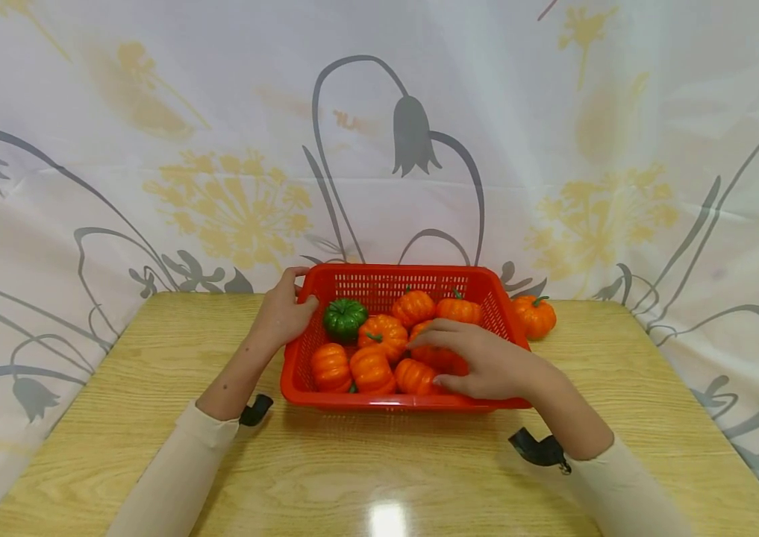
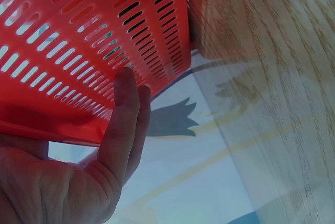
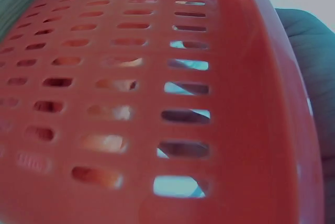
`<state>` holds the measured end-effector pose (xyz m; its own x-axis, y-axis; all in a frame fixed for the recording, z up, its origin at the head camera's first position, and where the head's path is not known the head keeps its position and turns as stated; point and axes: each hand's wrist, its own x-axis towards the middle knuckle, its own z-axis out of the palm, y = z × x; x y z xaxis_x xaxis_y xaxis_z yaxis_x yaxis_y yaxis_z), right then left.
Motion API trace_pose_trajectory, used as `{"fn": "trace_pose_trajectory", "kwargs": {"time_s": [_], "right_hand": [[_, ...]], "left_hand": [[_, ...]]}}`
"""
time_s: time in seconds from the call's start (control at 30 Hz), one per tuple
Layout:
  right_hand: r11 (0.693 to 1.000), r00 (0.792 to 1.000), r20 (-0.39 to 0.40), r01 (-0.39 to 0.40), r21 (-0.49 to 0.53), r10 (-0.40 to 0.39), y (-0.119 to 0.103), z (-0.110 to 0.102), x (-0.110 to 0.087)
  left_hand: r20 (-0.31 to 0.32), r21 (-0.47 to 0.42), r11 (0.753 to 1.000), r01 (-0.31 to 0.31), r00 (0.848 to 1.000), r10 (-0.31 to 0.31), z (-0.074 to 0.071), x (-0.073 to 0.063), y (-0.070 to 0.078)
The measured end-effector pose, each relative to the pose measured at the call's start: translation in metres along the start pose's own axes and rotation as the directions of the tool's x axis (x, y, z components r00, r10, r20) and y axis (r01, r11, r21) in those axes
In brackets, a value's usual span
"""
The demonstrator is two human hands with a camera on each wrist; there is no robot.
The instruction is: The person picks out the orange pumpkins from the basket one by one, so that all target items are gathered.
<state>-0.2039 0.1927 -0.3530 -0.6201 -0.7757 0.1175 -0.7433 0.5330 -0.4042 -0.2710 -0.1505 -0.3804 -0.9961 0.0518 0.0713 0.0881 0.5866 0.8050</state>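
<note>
A red plastic basket (image 1: 406, 400) with slotted walls holds several orange pumpkins (image 1: 382, 337) and one dark green pumpkin (image 1: 345, 320). At the basket's left end my left hand (image 1: 287, 309) grips the rim, thumb over the edge. The left wrist view has its fingers (image 2: 125, 114) against the slotted outer wall. My right hand (image 1: 486, 362) reaches over the front right rim, its fingers and thumb around an orange pumpkin (image 1: 442, 359) partly hidden under it. In the right wrist view the basket wall (image 3: 235, 103) covers most of the hand.
Just outside the basket's right end, another orange pumpkin (image 1: 535, 317) sits on the wood-grain table (image 1: 325, 477). A pale cloth with flower prints (image 1: 379, 201) hangs behind the table. Black straps (image 1: 540, 450) show at both wrists.
</note>
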Motion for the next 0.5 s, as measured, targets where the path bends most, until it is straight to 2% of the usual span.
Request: {"fn": "trace_pose_trajectory", "kwargs": {"time_s": [0.23, 0.5], "right_hand": [[0.996, 0.987, 0.142, 0.074, 0.051, -0.080, 0.004, -0.004, 0.006], [0.988, 0.961, 0.248, 0.091, 0.125, -0.120, 0.012, -0.001, 0.011]], "left_hand": [[-0.006, 0.007, 1.000, -0.004, 1.000, 0.004, -0.001, 0.000, 0.000], [-0.002, 0.008, 1.000, -0.006, 1.000, 0.006, -0.001, 0.000, 0.001]]}}
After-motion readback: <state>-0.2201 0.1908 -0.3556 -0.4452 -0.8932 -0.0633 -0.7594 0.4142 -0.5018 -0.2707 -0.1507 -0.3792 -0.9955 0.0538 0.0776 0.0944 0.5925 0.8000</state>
